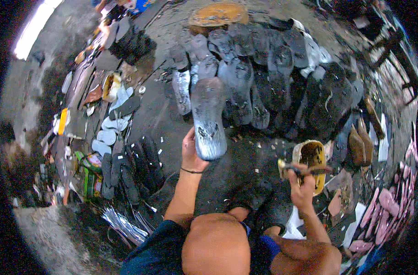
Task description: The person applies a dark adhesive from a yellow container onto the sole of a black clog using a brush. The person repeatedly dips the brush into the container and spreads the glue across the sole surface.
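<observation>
My left hand [188,153] grips a dark shoe sole [208,107] by its near end, fingers beneath and thumb along the edge. The near part of that sole shines as if wet, while its far part looks dull. On the right, my right hand [302,188] is closed around a short brush [309,171], slightly smeared by motion. The brush lies across the view of a yellowish open container [322,181] with brown residue inside; whether they touch I cannot tell.
Many dark soles [280,68] lie in overlapping rows ahead. Grey-blue oval pieces [106,136] and black soles [147,158] are at left, near a bundle of shiny strips [124,224]. Brown soles [357,145] and pink scraps [388,201] lie right. A round yellowish-brown thing [218,14] sits at the back.
</observation>
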{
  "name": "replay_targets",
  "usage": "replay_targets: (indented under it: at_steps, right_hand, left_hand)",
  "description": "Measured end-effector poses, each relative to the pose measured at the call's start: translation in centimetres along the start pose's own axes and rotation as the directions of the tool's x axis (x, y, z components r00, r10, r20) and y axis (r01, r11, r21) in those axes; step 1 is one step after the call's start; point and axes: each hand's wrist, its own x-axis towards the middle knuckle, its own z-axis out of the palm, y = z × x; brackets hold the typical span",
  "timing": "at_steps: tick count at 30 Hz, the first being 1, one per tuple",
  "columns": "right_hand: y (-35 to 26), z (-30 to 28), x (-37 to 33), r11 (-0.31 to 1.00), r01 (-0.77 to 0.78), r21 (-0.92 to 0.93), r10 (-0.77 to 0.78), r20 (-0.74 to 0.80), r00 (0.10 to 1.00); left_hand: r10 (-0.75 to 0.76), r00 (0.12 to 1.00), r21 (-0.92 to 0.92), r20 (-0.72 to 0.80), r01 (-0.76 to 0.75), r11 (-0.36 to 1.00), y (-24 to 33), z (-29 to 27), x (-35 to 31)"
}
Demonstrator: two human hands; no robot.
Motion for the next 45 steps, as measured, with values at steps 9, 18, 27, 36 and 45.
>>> replay_targets:
  at_steps: [9,18,27,36,45]
  right_hand:
    - [2.9,-2.6,-4.2,0.979,-0.068,-0.190,0.073,0.023,0.997]
    - [0.4,-4.2,-3.5,0.990,-0.032,-0.140,0.007,-0.174,0.985]
    - [3.5,-5.0,2.6,0.874,-0.198,-0.443,0.056,-0.315,0.948]
    - [6.2,-5.7,2.9,0.614,-0.263,-0.745,0.230,-0.150,0.962]
    - [-1.3,-13.5,-5.8,0.605,-0.274,-0.747,0.719,0.367,0.590]
  left_hand:
    - [0.432,0.849,-0.103,-0.305,-0.481,0.871,12.8,-3.1,14.5]
    - [0.257,0.963,0.993,-0.087,0.063,0.099,12.2,-14.4,-1.2]
    - [0.206,0.965,0.809,-0.160,0.248,-0.532,9.7,-9.5,-21.4]
    - [-0.141,0.985,0.930,0.098,-0.141,-0.338,-7.0,-3.3,-11.9]
    - [-0.413,0.799,0.812,0.438,-0.548,-0.199,-10.4,-6.6,-6.2]
